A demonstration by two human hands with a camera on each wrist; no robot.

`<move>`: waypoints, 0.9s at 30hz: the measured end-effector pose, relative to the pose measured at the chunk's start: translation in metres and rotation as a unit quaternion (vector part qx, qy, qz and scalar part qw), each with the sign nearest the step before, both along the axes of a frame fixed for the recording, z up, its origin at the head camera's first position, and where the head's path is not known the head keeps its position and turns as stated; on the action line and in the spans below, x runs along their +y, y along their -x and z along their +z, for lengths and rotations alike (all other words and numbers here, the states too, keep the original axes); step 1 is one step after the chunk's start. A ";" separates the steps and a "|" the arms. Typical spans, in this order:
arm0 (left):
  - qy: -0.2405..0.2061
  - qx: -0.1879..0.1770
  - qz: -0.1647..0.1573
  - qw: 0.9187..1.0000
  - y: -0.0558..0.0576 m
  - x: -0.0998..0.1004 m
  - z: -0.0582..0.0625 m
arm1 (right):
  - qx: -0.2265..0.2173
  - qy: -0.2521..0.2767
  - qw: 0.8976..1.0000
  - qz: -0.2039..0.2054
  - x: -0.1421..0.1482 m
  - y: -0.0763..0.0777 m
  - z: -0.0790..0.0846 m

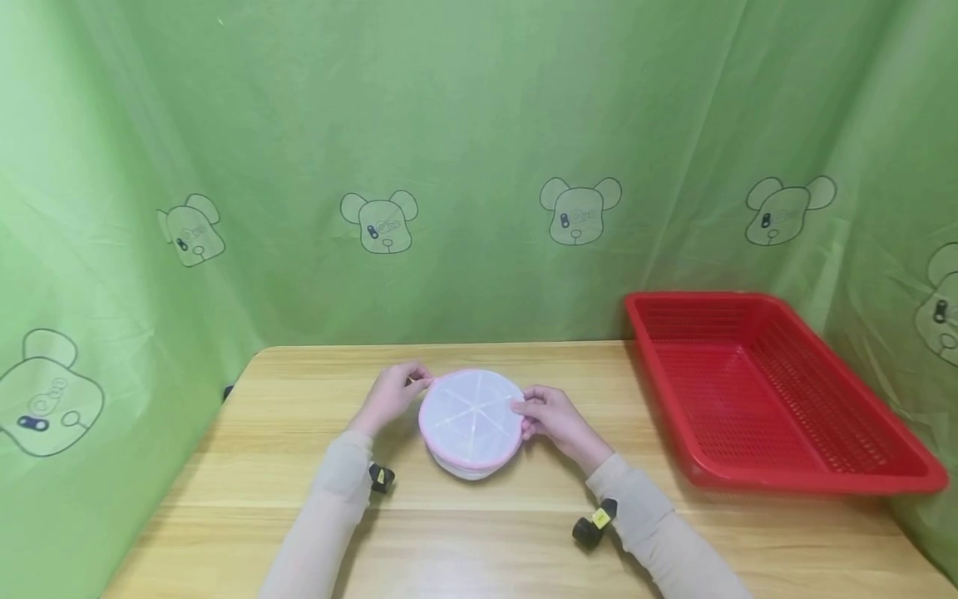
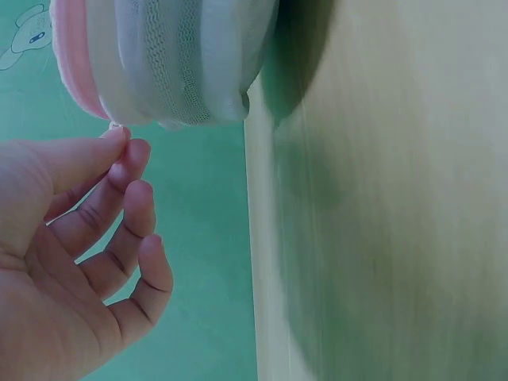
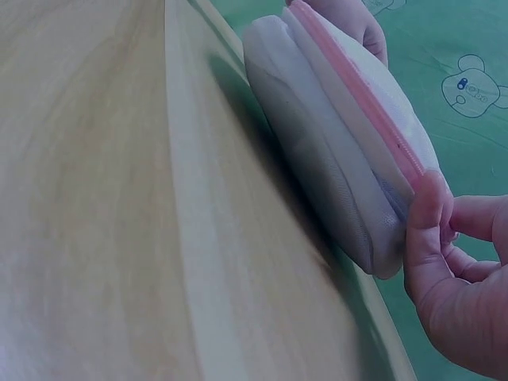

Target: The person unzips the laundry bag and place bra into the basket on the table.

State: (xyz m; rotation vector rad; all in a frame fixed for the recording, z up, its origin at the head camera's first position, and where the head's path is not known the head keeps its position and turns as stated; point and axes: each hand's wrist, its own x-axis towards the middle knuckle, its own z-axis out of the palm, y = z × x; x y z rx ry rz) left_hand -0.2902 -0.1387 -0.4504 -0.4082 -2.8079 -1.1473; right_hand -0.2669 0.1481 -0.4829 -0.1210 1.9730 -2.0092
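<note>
A round white mesh laundry bag [image 1: 473,420] with a pink zipper trim [image 3: 369,103] is held between both hands over the wooden table. Its flat top has seams that meet in the centre, and the soft sides are bunched in folds. The left hand [image 1: 391,398] pinches a small tab at the far left of the pink rim between thumb and index finger; its other fingers are loosely bent. On the opposite side, the right hand [image 1: 557,422] grips the rim, thumb on top and fingers beneath. In the right wrist view, the bag's underside hangs close over the table.
To the right stands a large red plastic basket [image 1: 674,399] with perforated walls. The wooden table [image 1: 479,549] ends at a green curtain [image 1: 479,125] printed with bear heads. Each wrist wears a small black camera [image 1: 382,478].
</note>
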 end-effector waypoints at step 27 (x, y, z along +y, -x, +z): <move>0.005 0.011 0.002 1.000 -0.017 -0.013 -0.003 | 0.002 0.001 1.000 -0.013 0.000 -0.001 0.002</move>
